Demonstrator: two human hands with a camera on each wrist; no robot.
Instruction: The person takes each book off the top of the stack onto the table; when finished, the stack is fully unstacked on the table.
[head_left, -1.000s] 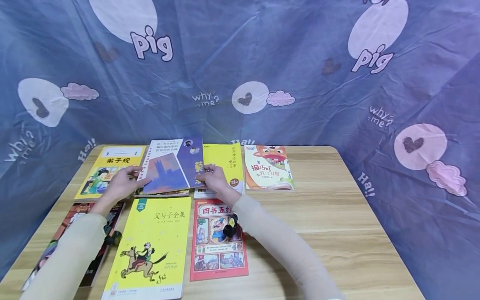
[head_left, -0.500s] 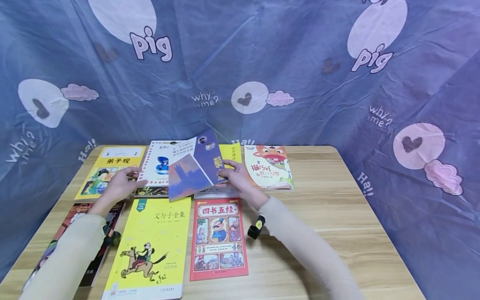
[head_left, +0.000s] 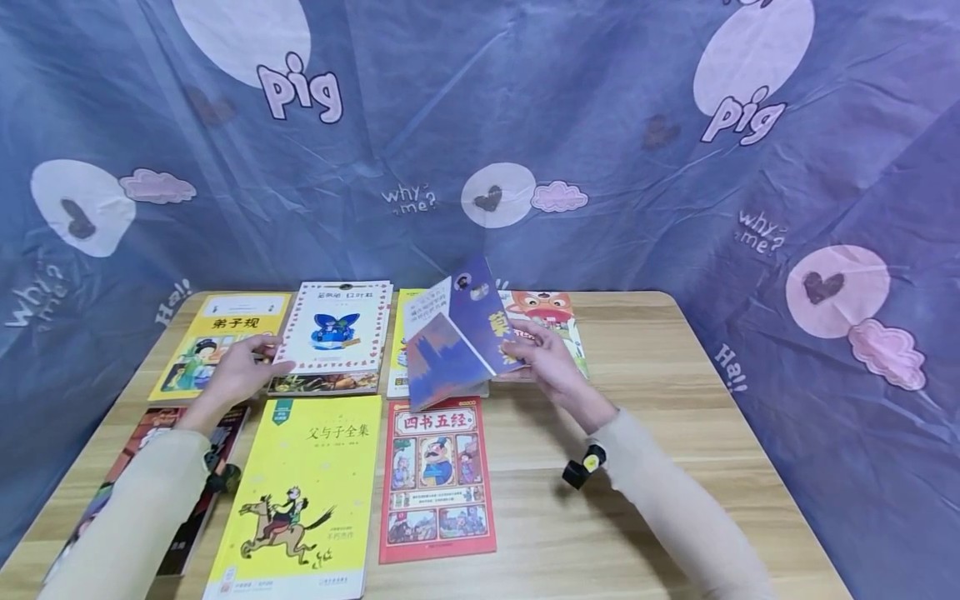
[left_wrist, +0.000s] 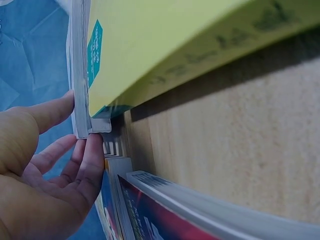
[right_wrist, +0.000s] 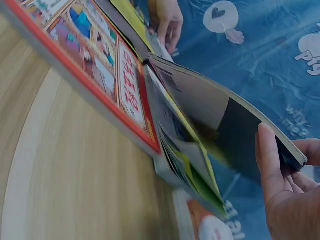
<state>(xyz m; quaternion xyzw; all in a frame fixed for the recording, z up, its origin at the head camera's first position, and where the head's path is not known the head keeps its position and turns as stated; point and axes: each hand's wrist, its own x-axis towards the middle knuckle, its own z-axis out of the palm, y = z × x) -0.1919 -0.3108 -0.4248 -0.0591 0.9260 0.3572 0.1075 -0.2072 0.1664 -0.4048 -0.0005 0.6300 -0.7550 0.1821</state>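
My right hand (head_left: 553,367) pinches the right edge of a purple and white book (head_left: 450,350), which is tilted over a yellow book (head_left: 399,325) and partly hides it. In the right wrist view, the thumb is on the dark underside of the purple book (right_wrist: 220,115). My left hand (head_left: 243,367) holds the left edge of a white book with a red patterned border (head_left: 367,337). That white book lies on another book with a dark, colourful cover (head_left: 322,382). In the left wrist view, thumb and fingertips of the left hand (left_wrist: 50,185) pinch the book's edge.
Nearer on the wooden table (head_left: 637,492) lie a yellow book with a horse rider (head_left: 300,492), a red book (head_left: 438,492) and a dark book (head_left: 202,508) under the left sleeve. Another yellow book (head_left: 232,333) lies far left, an orange-and-white book (head_left: 558,312) behind the right hand. Blue cloth (head_left: 420,150) hangs behind.
My right hand has carried the purple book rightward off the white book, uncovering its cover, and over the yellow book toward the orange-and-white one. The left hand has stayed put.
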